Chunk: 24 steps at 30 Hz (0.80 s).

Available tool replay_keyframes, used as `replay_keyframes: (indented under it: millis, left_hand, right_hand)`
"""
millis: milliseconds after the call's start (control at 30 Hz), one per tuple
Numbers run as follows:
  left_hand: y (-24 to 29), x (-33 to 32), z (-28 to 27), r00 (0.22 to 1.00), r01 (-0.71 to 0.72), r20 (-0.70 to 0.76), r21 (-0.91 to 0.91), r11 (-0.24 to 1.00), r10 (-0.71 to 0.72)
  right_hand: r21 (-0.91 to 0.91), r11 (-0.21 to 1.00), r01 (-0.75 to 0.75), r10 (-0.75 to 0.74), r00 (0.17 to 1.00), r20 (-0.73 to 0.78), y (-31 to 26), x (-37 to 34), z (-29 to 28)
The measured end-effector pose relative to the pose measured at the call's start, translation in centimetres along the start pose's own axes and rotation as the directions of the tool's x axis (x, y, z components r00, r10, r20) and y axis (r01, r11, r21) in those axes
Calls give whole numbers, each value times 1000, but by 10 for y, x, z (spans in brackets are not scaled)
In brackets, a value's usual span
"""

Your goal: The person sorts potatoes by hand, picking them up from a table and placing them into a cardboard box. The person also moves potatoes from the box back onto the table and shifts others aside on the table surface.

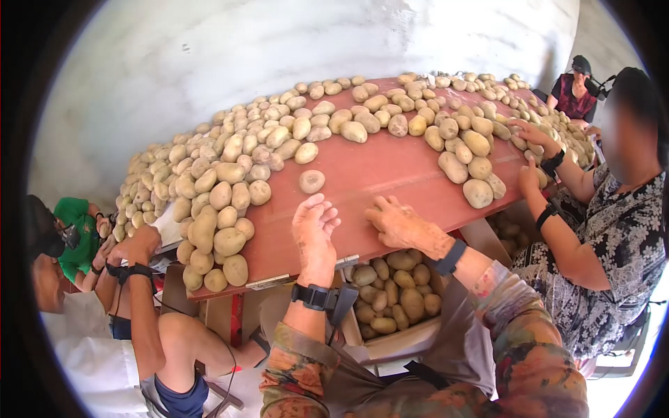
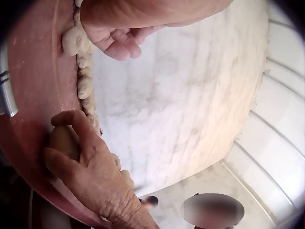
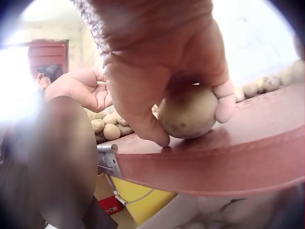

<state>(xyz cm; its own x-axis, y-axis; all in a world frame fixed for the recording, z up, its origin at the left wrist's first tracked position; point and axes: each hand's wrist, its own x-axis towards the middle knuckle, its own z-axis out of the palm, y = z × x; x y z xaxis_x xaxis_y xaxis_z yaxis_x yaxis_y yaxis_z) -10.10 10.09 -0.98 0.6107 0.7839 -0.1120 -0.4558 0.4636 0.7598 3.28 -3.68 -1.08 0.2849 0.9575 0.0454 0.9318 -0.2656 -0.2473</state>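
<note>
My right hand (image 1: 404, 224) is low over the red tabletop near its front edge. In the right wrist view its thumb and fingers curl round a potato (image 3: 188, 117), which sits right at the table surface. The head view hides that potato under the hand; in the left wrist view the potato (image 2: 64, 142) shows between finger and thumb. My left hand (image 1: 315, 226) hovers palm up over the table with loosely bent fingers and nothing in them. Just beyond its fingertips lies a single potato (image 1: 312, 182).
Potatoes (image 1: 230, 153) are heaped along the back and left of the red table (image 1: 390, 167), with another cluster (image 1: 477, 167) at right. Below the front edge stands a box (image 1: 408, 344) of potatoes. People sit at left and right, one reaching into the right cluster.
</note>
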Motion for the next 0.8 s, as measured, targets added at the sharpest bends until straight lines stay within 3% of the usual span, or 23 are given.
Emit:
replay_keyframes:
  millis: [133,300,400,567,767,800]
  left_hand:
    - [-4,5,8,1000,19,-7,-16,1000,-20]
    - [-6,4,10,1000,26,-10,-3,1000,-26]
    - [-8,6,8,998,49,31,23,999,-49]
    - [-9,4,10,998,56,9,40,998,-57]
    - [-9,4,12,998,68,4,57,996,-68]
    - [-7,3,12,998,65,8,53,996,-66]
  right_hand:
    - [2,999,41,-41,999,-24,-1,-22,3]
    - [-16,968,250,-246,961,125,-29,-50,-5]
    - [12,919,393,-392,914,107,-42,-64,8]
    - [111,895,432,-446,873,196,-45,-73,28]
    - [-6,910,414,-408,899,159,-23,-68,64]
    - [-26,925,378,-364,906,213,-22,-68,66]
